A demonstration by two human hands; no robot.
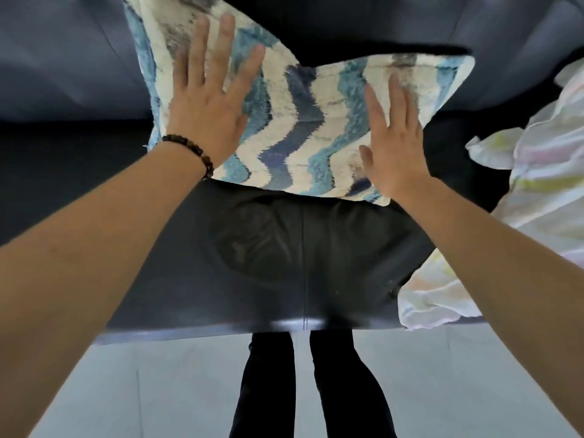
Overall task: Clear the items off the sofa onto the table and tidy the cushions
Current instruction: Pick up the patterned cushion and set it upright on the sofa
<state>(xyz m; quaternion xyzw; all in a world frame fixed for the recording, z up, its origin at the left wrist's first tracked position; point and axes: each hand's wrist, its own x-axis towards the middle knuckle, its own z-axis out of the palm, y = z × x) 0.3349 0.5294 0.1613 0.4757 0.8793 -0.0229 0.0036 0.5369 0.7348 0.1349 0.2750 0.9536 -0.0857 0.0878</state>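
Observation:
A cushion [297,121] with wavy blue, white and grey stripes leans against the backrest of the dark sofa [268,263], above the seat's middle. My left hand [208,102], with a bead bracelet at the wrist, lies flat on the cushion's left part with fingers spread. My right hand [395,143] is flat with straight fingers against the cushion's lower right part. Neither hand grips anything.
A crumpled white blanket with pale pastel stripes [521,216] lies on the sofa seat at the right and hangs over its front edge. Grey backrest cushions [63,58] run along the back. My legs stand on light grey floor [158,390] in front of the sofa.

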